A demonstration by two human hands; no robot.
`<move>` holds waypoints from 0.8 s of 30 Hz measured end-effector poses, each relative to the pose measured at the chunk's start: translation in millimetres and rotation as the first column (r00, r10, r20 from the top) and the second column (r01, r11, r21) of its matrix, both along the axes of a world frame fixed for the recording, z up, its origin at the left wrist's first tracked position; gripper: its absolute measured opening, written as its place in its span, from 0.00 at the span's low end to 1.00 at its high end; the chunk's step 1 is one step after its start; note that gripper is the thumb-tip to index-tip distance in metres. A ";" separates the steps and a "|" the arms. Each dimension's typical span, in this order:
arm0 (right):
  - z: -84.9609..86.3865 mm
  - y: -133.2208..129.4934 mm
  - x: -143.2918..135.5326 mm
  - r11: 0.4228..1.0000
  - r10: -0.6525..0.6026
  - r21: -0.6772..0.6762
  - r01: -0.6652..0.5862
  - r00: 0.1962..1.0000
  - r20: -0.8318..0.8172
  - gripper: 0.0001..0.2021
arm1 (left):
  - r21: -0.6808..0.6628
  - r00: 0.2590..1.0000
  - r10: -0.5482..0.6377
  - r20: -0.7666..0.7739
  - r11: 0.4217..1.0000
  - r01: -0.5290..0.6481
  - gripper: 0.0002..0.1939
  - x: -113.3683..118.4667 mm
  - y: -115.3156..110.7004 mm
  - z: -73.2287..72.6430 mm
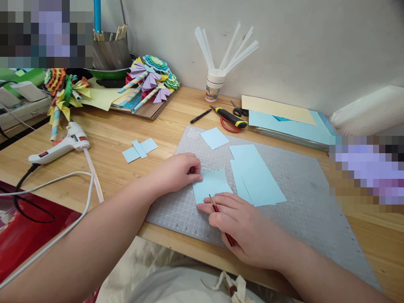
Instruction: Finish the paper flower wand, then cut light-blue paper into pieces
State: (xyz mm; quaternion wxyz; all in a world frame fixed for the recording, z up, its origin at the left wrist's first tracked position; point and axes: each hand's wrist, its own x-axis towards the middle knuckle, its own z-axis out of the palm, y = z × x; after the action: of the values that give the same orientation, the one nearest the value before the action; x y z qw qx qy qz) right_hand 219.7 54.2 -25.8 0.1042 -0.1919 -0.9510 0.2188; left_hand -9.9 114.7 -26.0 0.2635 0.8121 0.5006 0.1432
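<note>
Holding the pencil: right hand point(243, 229) pinches a red-and-black pencil point(214, 205), the other fingers extended by the blue sheet point(213, 183).
Left hand point(179, 171): fingers curled narrow at the blue sheet's upper-left edge; whether they grip anything, I cannot tell.
Blue sheet: flat on the grey cutting mat point(176, 206), between both hands.
Slip risk: too light a press could let it skate, skewing a stroke.
Drag risk: the right hand could nudge the overlapping blue pieces point(259, 176) beside it.
Paper cup point(213, 90): white strips point(204, 50).
Dark pot point(111, 54): pale sticks point(120, 33).
</note>
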 end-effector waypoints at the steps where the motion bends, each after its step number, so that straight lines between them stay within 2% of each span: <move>1: -0.1 -0.1 0.2 1.000 0.001 0.002 -0.001 1.000 0.000 0.12 | 0.001 1.000 0.000 0.001 1.000 0.000 0.08 0.0 0.0 0.0; 24: 0.3 -1.4 0.3 1.000 -0.009 -0.006 0.009 1.000 -0.018 0.12 | 0.006 1.000 0.009 -0.007 1.000 -0.009 0.08 0.9 -0.7 1.8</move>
State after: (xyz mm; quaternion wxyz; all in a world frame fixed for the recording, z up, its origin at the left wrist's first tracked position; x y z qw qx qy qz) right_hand 220.1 52.8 -25.5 0.1130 -0.1945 -0.9486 0.2228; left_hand -9.1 113.9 -24.2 0.2584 0.8111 0.5048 0.1429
